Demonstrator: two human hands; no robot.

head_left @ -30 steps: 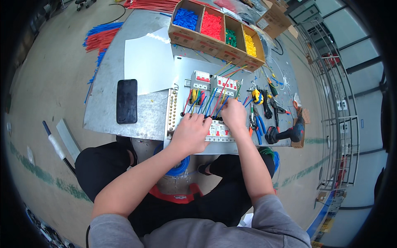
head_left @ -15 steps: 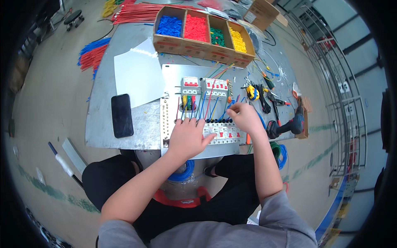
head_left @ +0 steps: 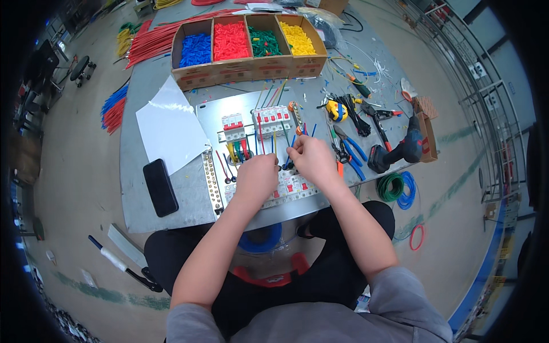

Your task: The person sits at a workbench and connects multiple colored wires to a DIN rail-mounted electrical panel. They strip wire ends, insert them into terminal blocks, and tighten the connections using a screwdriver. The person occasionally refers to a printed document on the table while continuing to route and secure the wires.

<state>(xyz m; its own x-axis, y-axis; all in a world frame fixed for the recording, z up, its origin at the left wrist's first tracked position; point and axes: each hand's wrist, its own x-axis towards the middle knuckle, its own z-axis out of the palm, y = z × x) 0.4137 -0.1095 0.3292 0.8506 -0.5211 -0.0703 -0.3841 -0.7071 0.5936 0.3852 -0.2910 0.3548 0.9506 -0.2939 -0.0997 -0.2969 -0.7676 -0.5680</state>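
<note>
A white metal panel (head_left: pixel 207 114) lies in front of me with circuit breakers in two rows. Upright coloured wires rise between the rows, some with black ends by the near breakers (head_left: pixel 289 188). My left hand (head_left: pixel 257 182) is closed over the middle of the near row, fingertips curled; what it pinches, if anything, is hidden. Close to its right, my right hand (head_left: pixel 314 163) pinches a blue wire (head_left: pixel 293 140) between thumb and forefinger. Beyond the hands sit a breaker with red switches (head_left: pixel 233 124) and a wider breaker group (head_left: pixel 273 119). A brass terminal strip (head_left: pixel 211 183) runs along the panel's left edge.
A cardboard box (head_left: pixel 246 70) of blue, red, green and yellow caps stands behind the panel. A phone (head_left: pixel 160 187) and white sheet (head_left: pixel 171 123) lie left. At right are a tape measure (head_left: pixel 336 111), pliers (head_left: pixel 355 150) and a cordless drill (head_left: pixel 400 150).
The view has shifted, so the panel appears farther left and slightly turned. My left hand has gone from spread fingers to a curled grip. My right hand has come closer to it, among the wires.
</note>
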